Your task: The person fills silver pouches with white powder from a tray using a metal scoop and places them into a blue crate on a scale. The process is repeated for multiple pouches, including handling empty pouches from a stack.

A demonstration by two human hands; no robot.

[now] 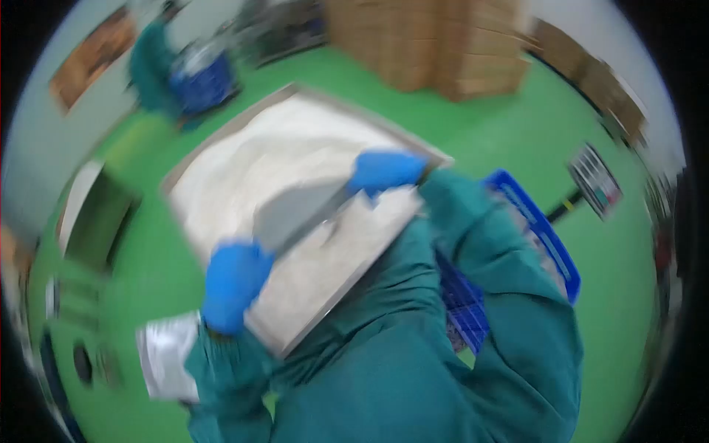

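Note:
A wide metal tray (436,156) in front of me holds white powder (295,159). Over the powder lies a grey metal scoop (299,212), slanting between my two gloved hands and blurred by motion. My right hand (388,171), in a blue glove, is closed round its upper right end. At the lower left end my left hand (236,284), also in a blue glove, is closed against the scoop's edge, near the tray's left side. The fingertips of both hands are hidden or smeared.
Blue crates (543,229) stand at my right beside a scale display (594,181). A silvery bag (171,354) is at my left. Stacked cardboard boxes (428,44) rise at the back. A person in green (151,63) is near a blue bin (201,81), far left.

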